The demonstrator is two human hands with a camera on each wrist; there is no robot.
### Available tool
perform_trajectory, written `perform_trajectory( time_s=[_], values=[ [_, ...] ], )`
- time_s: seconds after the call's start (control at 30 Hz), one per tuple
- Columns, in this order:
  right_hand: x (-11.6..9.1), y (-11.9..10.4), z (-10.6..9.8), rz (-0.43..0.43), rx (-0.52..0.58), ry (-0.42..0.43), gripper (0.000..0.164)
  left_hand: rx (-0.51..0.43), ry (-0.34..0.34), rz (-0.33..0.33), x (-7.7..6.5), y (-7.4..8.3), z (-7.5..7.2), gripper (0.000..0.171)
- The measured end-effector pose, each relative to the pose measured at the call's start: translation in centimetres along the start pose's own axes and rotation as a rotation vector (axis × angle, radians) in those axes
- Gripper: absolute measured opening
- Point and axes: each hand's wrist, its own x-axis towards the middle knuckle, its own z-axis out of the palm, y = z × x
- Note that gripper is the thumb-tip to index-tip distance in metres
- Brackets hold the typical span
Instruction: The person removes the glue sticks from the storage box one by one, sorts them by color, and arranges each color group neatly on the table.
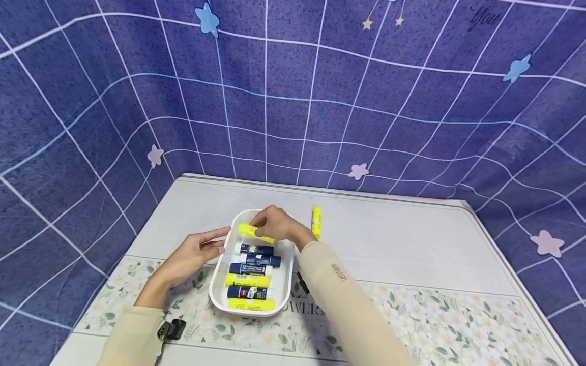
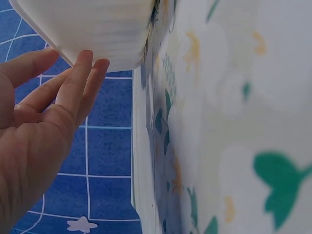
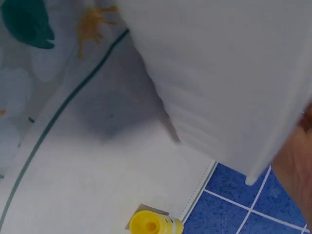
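A white tray (image 1: 285,277) holds a column of navy glue sticks and yellow glue sticks lying crosswise. At its far end my right hand (image 1: 276,222) pinches a yellow glue stick (image 1: 245,229) between thumb and fingers, above the tray floor. In the right wrist view the tray's outer wall hides most of that hand (image 3: 292,165). My left hand (image 1: 189,256) is at the tray's left side, fingers extended. The left wrist view shows its fingertips against the outer wall of the tray (image 2: 107,34).
Another yellow glue stick (image 1: 316,222) lies on the table right of the tray, beyond my right forearm. A floral strip (image 1: 439,320) crosses the white tabletop (image 1: 389,229). Behind the far edge hangs a blue gridded curtain (image 1: 293,112) with stars.
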Motion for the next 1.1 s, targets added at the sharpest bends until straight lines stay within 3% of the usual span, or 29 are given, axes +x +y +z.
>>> perform_trajectory(
  time_s=[0.17,0.4,0.9,1.1],
  values=[
    [-0.9,0.2,-1.3,-0.046,0.176,0.038,0.032,0.002,-0.003,-0.01,0.0,0.1,0.1,0.057],
    [-2.1,1.0,-3.5,-0.008,0.32,0.104,0.033,0.018,0.019,-0.01,0.0,0.1,0.1,0.059],
    [-4.7,5.3,-8.7,0.106,0.507,0.367,0.036,0.045,0.034,-0.008,-0.2,0.1,0.3,0.058],
    [-5.7,7.2,-9.6,0.177,0.569,0.472,0.038,0.054,0.034,-0.001,-0.3,0.2,0.1,0.057]
  ],
)
